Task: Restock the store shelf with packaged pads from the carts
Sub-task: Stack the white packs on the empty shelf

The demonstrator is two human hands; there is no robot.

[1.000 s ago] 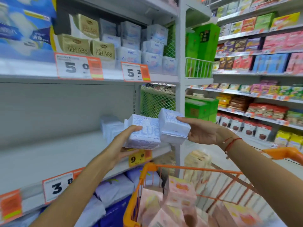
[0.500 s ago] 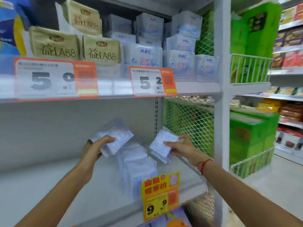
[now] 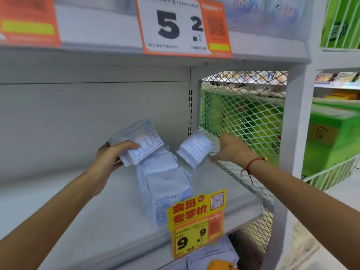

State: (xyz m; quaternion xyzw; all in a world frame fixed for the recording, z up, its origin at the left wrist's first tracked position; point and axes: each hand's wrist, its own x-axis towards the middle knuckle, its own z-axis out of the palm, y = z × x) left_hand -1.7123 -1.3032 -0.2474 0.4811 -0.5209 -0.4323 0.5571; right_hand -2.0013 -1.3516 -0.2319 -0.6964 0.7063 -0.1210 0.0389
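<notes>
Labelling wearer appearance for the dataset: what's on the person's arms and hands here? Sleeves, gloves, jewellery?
Both forearms are bare, with no sleeves in view and no gloves. The left hand and its wrist carry nothing visible. The right hand has a thin red string bracelet at the wrist, with a loose end hanging down. No rings or watch can be made out.

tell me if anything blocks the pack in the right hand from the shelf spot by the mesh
Nothing visible does. The right hand holds its pack over bare shelf, between the standing packs and the mesh panel.
</notes>
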